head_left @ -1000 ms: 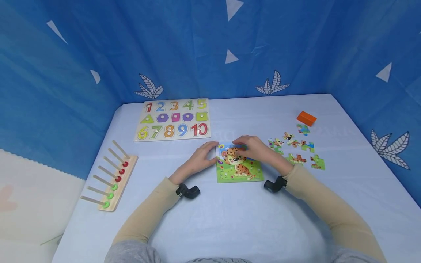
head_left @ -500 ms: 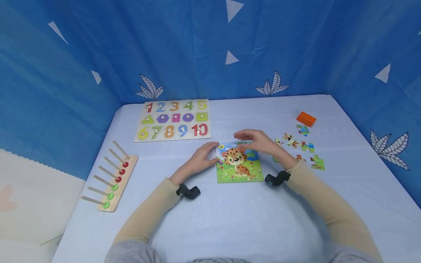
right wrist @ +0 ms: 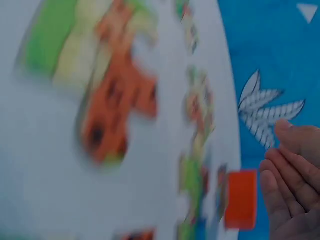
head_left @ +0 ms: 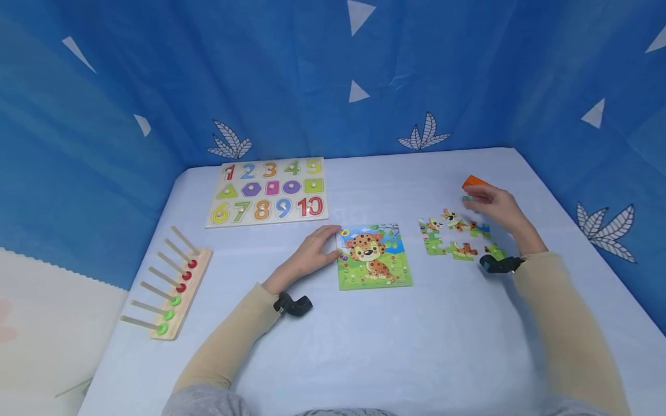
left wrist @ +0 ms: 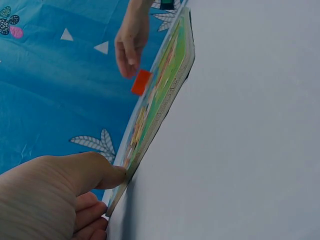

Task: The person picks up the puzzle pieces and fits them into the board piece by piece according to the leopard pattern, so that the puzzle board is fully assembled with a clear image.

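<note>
A square puzzle board (head_left: 374,260) with a spotted leopard picture lies in the middle of the table. My left hand (head_left: 312,251) touches its left edge, thumb and forefinger spread along it; in the left wrist view the thumb (left wrist: 112,175) rests at the edge. Over to the right, my right hand (head_left: 496,205) hovers above several loose jigsaw pieces (head_left: 433,242), beside an orange block (head_left: 470,181). Nothing shows in its loosely bent fingers in the right wrist view, where a spotted piece (right wrist: 112,100) looms large and blurred. The hand partly covers the block and the farthest piece.
A wooden number and shape board (head_left: 267,193) lies at the back left. Nearer, at the left table edge, stands a wooden peg rack (head_left: 182,294) with tall slanting rods and red and green beads. A blue curtain (head_left: 291,75) closes off the back.
My right hand has lifted off the leopard board and swung right to the loose pieces and orange block. My left hand keeps its place at the board's left edge.
</note>
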Available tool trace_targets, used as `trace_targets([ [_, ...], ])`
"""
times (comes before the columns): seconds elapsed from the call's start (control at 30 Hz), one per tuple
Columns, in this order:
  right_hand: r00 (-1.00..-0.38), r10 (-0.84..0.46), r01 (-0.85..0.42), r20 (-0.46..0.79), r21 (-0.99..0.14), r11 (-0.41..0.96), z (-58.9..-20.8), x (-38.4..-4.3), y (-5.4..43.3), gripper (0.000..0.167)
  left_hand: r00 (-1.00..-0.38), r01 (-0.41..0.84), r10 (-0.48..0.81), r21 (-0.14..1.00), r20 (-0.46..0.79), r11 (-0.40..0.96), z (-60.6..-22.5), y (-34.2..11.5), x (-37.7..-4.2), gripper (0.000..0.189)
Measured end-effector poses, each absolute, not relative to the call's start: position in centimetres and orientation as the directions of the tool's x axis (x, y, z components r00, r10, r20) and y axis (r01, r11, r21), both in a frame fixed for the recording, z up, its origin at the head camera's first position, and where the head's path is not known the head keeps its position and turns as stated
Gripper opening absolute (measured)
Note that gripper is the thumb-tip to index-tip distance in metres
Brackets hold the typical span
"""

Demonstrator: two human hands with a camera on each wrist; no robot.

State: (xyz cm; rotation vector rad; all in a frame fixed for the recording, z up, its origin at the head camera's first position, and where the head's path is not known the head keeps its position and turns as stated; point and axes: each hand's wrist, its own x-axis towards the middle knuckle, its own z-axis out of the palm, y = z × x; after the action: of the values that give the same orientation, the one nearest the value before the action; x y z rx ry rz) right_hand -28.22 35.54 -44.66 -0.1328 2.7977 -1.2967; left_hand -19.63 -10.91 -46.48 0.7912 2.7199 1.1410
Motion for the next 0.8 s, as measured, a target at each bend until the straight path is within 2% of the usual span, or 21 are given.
trace_targets([
  [0.1, -0.994, -0.067, 0.02, -0.088, -0.741, 0.671, -43.8, -27.2, 36.0, 0.07, -0.862, 0.431, 0.492, 0.683, 0.119, 0.59, -46.6, -10.9, -19.6, 0.062],
  [0.3, -0.991, -0.027, 0.077, -0.134, -0.711, 0.699, -43.0, -26.3, 35.9, 0.064, -0.86, 0.437, 0.493, 0.683, 0.127, 0.585, -46.6, -10.9, -19.6, 0.062],
  [0.57, -0.987, -0.014, 0.097, -0.158, -0.675, 0.732, -44.0, -27.5, 36.5, 0.064, -0.858, 0.437, 0.498, 0.688, 0.126, 0.579, -46.6, -11.0, -19.6, 0.062],
  [0.8, -0.975, -0.046, 0.103, -0.216, -0.631, 0.769, -43.4, -27.2, 36.2, 0.068, -0.855, 0.441, 0.503, 0.687, 0.127, 0.577, -46.4, -11.0, -19.6, 0.063],
])
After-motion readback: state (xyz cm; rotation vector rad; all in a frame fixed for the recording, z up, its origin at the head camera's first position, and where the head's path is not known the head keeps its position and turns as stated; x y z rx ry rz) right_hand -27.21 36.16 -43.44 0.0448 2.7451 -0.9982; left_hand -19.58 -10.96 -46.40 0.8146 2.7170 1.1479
